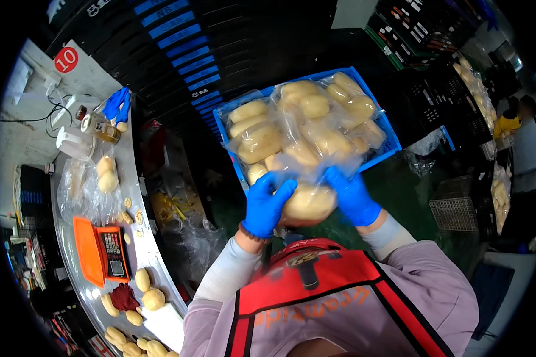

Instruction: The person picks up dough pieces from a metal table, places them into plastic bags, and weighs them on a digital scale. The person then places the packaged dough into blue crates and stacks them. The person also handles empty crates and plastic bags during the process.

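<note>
Both my hands wear blue gloves and grip the open end of a clear plastic bag that holds pale, peeled root vegetables, probably lotus root. My left hand pinches the plastic on one side, its thumb toward the middle. On the other side my right hand has hold of it, slightly blurred. The bag hangs at the near edge of a blue plastic crate, close to my red apron. Inside the crate, several bagged roots are heaped above the rim.
Left of me runs a steel table with an orange scale, loose roots, a dark red cloth and a white jug. Dark stacked crates rise behind the blue one. A person is at far right.
</note>
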`<state>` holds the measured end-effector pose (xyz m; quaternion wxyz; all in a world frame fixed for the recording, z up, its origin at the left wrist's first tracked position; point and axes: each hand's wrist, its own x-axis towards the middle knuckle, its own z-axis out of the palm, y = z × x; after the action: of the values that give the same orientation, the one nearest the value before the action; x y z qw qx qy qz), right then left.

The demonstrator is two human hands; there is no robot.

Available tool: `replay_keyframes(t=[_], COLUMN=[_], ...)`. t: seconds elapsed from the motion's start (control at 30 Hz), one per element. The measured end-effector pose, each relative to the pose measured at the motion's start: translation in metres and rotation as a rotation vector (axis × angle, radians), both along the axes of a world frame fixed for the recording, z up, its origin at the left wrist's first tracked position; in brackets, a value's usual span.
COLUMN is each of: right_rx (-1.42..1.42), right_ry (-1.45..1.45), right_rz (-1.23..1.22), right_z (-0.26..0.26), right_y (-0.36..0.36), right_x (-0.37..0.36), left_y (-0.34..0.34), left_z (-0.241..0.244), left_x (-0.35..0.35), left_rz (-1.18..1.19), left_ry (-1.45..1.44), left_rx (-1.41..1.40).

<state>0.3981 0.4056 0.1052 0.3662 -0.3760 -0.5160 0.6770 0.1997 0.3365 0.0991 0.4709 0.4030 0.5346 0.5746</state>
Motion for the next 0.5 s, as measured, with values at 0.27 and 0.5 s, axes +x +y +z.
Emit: replay_keyframes(t=[0.27,0.5], right_rx=[0.069,-0.156], right_ry=[0.348,0.238], right_rz=[-0.656,-0.55], right_z=[0.04,-0.006], right_y=[0.114,0.14], right_x=[0.096,0.024], left_y=[0.028,0.041], left_z=[-0.098,-0.159], left_x=[-0.048,-0.076], left_rz=[0.302,0.115], left_ry=[0.563,0.572], left_rx=[-0.058,-0.136])
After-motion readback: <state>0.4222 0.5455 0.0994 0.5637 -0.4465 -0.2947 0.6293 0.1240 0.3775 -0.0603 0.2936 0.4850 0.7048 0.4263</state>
